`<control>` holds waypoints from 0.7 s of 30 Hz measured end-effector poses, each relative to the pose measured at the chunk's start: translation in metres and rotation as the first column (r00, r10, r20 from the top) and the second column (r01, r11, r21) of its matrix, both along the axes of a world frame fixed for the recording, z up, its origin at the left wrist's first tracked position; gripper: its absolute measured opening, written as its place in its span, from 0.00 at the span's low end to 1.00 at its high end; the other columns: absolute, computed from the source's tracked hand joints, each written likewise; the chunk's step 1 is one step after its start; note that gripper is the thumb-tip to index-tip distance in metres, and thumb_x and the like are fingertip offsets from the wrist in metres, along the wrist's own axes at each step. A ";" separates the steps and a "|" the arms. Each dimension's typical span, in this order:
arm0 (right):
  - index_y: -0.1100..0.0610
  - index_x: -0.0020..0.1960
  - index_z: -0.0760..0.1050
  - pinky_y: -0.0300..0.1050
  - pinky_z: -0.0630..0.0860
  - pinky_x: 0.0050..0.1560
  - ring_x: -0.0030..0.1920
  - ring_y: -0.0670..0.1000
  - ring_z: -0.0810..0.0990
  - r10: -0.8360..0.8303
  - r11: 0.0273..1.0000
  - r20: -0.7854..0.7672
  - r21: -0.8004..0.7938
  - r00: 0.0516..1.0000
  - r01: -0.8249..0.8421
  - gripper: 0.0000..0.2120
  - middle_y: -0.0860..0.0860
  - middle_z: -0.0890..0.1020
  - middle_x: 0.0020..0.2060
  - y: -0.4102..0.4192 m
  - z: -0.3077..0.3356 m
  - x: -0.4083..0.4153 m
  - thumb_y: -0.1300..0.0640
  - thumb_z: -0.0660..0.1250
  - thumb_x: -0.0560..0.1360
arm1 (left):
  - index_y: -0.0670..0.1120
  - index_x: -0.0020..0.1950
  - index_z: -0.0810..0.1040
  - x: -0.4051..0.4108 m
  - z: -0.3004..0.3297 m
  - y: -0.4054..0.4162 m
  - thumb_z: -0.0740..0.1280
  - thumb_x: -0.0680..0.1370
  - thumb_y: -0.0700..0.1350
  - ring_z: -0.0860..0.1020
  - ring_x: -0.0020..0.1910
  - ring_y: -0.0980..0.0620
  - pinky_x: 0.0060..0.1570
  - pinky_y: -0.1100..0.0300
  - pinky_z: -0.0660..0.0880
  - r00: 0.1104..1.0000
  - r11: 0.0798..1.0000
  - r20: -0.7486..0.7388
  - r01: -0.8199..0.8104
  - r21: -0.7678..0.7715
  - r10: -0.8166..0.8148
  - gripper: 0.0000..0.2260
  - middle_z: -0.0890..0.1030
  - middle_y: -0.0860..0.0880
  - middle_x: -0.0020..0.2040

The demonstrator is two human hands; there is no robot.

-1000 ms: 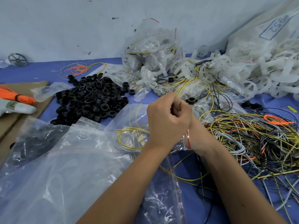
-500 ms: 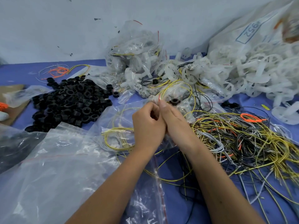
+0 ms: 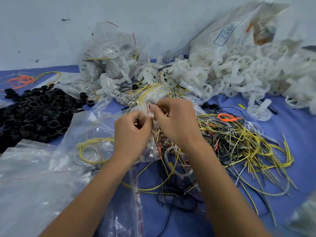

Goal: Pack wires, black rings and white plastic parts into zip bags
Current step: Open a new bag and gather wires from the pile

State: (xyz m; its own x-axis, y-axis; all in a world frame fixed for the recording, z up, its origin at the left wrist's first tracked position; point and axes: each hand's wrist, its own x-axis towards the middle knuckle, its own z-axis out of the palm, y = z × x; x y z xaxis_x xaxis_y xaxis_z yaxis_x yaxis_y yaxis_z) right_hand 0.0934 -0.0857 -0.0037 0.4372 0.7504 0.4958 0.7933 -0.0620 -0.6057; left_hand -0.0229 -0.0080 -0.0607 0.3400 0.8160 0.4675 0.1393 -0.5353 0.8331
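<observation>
Head view: left hand (image 3: 132, 134) and right hand (image 3: 174, 122) both pinch the zip bag (image 3: 95, 134) at its red-striped mouth, bag body trailing leftward, wire pile (image 3: 239, 142) nearer the right.

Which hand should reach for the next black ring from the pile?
Left. The left hand is nearer the black ring pile; the right hand sits by the wires. Both pinch the zip bag now.
</observation>
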 end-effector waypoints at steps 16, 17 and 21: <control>0.56 0.49 0.86 0.54 0.82 0.49 0.47 0.59 0.84 -0.385 0.754 0.246 -0.473 0.889 0.457 0.11 0.59 0.86 0.46 -0.065 -0.009 0.135 0.68 0.70 0.72 | 0.49 0.34 0.69 0.085 0.035 -0.075 0.65 0.81 0.51 0.74 0.32 0.47 0.33 0.55 0.70 0.893 0.942 -0.449 0.169 0.290 -0.022 0.16 0.73 0.50 0.30; 0.55 0.48 0.86 0.54 0.82 0.50 0.47 0.59 0.84 -0.396 0.769 0.224 -0.450 0.891 0.455 0.10 0.58 0.86 0.46 -0.065 -0.011 0.137 0.67 0.71 0.72 | 0.49 0.34 0.69 0.089 0.034 -0.077 0.65 0.80 0.51 0.74 0.32 0.47 0.33 0.55 0.70 0.895 0.943 -0.446 0.160 0.291 -0.014 0.16 0.73 0.50 0.30; 0.58 0.50 0.87 0.56 0.81 0.53 0.48 0.59 0.84 -0.422 0.803 0.180 -0.380 0.888 0.459 0.07 0.59 0.86 0.47 -0.065 -0.015 0.140 0.64 0.71 0.75 | 0.50 0.34 0.68 0.091 0.029 -0.075 0.64 0.80 0.50 0.74 0.31 0.47 0.31 0.56 0.69 0.897 0.936 -0.436 0.090 0.340 0.072 0.15 0.72 0.52 0.29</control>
